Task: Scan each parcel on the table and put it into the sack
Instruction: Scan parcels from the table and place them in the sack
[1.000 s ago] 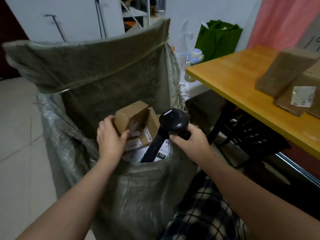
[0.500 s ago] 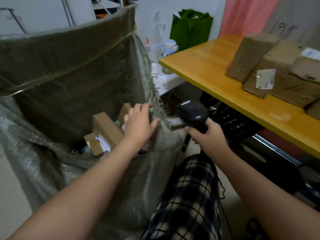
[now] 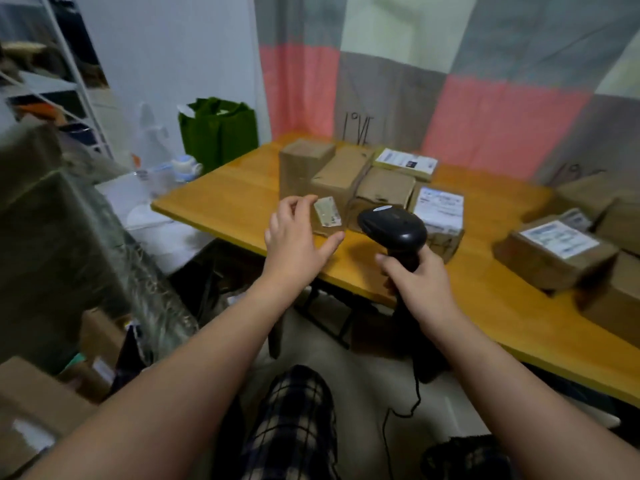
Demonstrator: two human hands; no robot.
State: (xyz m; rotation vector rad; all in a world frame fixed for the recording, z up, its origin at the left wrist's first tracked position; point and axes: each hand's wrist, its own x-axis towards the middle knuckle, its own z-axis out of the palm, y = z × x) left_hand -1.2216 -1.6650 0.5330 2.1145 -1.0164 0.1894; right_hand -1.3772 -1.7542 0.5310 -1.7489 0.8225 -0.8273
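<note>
The woven sack (image 3: 62,244) stands open at the far left, beside the table's left end; brown boxes (image 3: 38,407) lie inside it, blurred; behind it a green bag (image 3: 218,133) sits on the floor against the wall; the yellow wooden table (image 3: 235,202) runs from centre to right; the left hand (image 3: 298,237) is stretched over its near edge, fingers and thumb loosely spread and holding nothing, fingertips just at a labelled parcel (image 3: 341,174); whether they touch it cannot be told; that parcel belongs to a tight cluster of parcels (image 3: 384,188) mid-table; just right of it the right hand (image 3: 422,282) has its fingers wrapped round the handle of a black scanner (image 3: 393,230), head aimed at the cluster; further parcels (image 3: 550,258) lie at the table's right end
</note>
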